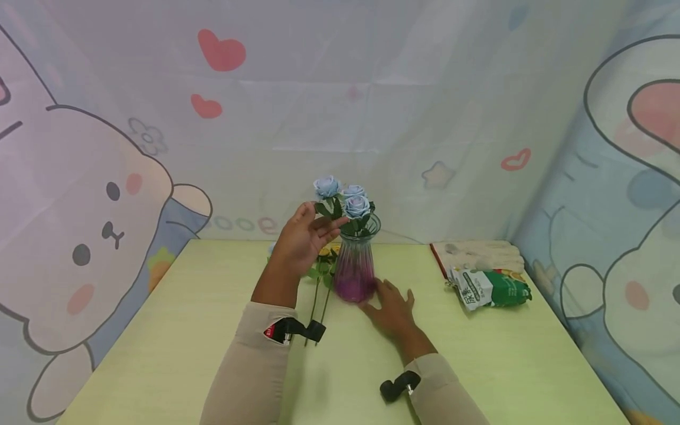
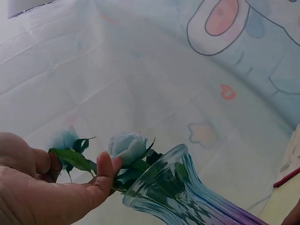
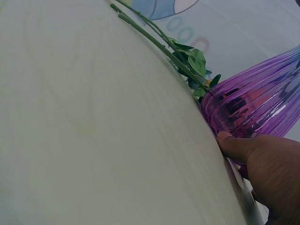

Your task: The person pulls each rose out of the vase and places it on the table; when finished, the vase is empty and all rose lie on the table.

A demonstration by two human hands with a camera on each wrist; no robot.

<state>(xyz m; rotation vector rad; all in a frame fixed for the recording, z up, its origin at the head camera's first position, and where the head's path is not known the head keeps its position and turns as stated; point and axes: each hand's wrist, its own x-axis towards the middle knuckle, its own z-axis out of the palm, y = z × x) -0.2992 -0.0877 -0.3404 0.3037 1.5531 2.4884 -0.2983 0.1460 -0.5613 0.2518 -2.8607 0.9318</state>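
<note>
Roses [image 1: 357, 206] in pale blue rise from a ribbed purple vase [image 1: 353, 265] upright on the tabletop [image 1: 478, 366], its base in the grip of a person's right hand [image 1: 393, 310]. The left hand [image 1: 300, 242] reaches among green leaves [image 2: 72, 159]; whether its grip holds a rose cannot be told. Yellow flowers [image 1: 324, 251] lie beside the vase.

Rounded letters [image 1: 245, 224] "oo" on backdrop [image 1: 340, 118], packet [image 1: 491, 288] — print illegible

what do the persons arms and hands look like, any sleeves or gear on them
The left hand and right hand are gloveless, below long beige sleeves. Each wrist carries a black device; the left one shows a red patch.
</note>
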